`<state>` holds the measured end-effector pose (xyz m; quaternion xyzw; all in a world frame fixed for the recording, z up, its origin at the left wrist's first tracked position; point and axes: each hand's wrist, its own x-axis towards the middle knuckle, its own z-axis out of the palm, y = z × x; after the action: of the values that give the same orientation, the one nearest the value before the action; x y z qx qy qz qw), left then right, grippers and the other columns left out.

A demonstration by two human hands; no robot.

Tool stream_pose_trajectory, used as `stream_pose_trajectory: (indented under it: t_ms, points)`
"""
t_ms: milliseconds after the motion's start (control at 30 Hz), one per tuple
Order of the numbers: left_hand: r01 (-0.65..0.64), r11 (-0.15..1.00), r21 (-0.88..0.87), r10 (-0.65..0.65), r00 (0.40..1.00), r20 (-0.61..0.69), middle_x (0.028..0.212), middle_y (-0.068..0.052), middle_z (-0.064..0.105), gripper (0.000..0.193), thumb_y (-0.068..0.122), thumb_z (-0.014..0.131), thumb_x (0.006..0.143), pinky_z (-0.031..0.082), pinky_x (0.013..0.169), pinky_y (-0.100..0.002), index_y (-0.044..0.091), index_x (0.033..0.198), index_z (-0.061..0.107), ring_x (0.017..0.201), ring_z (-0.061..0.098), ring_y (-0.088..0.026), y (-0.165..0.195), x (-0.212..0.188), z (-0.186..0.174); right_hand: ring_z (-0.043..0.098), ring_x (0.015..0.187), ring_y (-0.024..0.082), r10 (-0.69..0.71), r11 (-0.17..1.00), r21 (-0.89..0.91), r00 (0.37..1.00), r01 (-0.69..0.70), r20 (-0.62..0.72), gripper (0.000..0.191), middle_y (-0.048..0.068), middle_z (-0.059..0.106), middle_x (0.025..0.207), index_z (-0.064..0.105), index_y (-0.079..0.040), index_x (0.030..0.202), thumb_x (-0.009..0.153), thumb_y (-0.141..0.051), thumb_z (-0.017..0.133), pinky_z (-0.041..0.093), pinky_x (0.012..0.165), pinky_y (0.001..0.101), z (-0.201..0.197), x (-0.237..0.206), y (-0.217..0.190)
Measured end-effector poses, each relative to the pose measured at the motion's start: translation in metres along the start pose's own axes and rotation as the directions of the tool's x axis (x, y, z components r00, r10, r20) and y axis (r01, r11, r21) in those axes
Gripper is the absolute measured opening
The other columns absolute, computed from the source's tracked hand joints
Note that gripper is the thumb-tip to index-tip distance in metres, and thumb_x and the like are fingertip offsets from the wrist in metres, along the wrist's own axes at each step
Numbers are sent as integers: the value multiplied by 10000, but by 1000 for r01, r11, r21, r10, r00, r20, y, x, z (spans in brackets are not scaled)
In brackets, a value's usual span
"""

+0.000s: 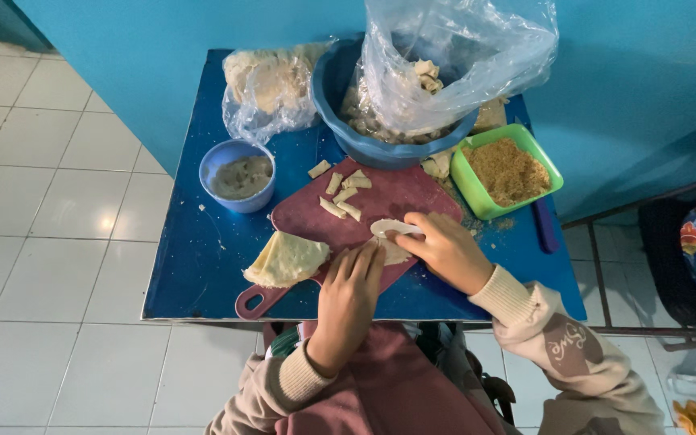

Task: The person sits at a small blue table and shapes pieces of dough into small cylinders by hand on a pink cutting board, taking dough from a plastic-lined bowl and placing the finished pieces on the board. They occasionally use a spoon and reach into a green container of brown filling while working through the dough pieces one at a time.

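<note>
wrapper (392, 238): thin, pale, half-folded (on maroon board (388, 197)) | left hand (350, 288): flat, pressing it | right hand (443, 248): pinching its edge

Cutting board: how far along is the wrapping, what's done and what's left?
Done: five rolled pieces lie at the far end of the cutting board, and more fill the bagged blue basin. In hand: left hand and right hand press a wrapper. Left: a folded wrapper stack waits beside the left hand.
</note>
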<state>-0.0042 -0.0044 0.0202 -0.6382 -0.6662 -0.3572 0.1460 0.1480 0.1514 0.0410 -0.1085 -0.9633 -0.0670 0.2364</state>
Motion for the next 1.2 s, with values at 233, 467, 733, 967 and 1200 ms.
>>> stream_pose_trajectory:
  t_ms: [233, 467, 733, 967, 1200]
  points:
    - [-14, 1000, -1, 14, 1000, -4, 1253, -115, 665, 357, 52, 632, 853, 540, 955, -368, -1, 1202, 684, 1088, 653, -262, -1, 0, 0, 643, 874, 224, -2, 1000, 1, 999, 2, -45, 254, 33, 613, 1111, 755, -173, 1115, 866, -137, 726, 530, 752, 353, 4, 9, 5]
    - [7, 999, -42, -8, 1000, -19, 1240, -104, 668, 343, 55, 645, 853, 546, 951, -366, 6, 1190, 691, 1093, 656, -263, 0, -3, 3, 635, 868, 246, 29, 998, -45, 996, -33, -78, 373, 53, 625, 1114, 758, -172, 1206, 844, -94, 714, 523, 774, 368, -6, 10, 6]
    - [36, 996, -82, -36, 999, -5, 1262, -95, 667, 349, 58, 646, 843, 542, 936, -365, 19, 1186, 692, 1094, 655, -256, 0, -2, 3, 637, 860, 224, -47, 998, -45, 999, 46, -18, 258, 34, 642, 1150, 750, -156, 1102, 856, -98, 697, 506, 737, 366, -5, 0, 4]
    - [23, 997, -69, -23, 1000, -11, 1244, -87, 660, 356, 58, 651, 840, 537, 954, -373, 26, 1192, 689, 1101, 639, -258, -1, 0, 1, 605, 832, 234, 51, 992, -111, 990, -66, -134, 275, 32, 615, 1103, 766, -129, 1149, 888, -91, 689, 500, 753, 381, 8, 1, 23]
    - [6, 997, -72, -8, 1000, -19, 1235, -86, 659, 279, 73, 656, 849, 522, 978, -390, 39, 1124, 686, 1101, 638, -259, -1, 0, -2, 636, 997, 279, 98, 972, -207, 991, -115, -93, 189, 59, 642, 1162, 658, -75, 1058, 884, -74, 731, 521, 886, 403, 7, 2, 34]
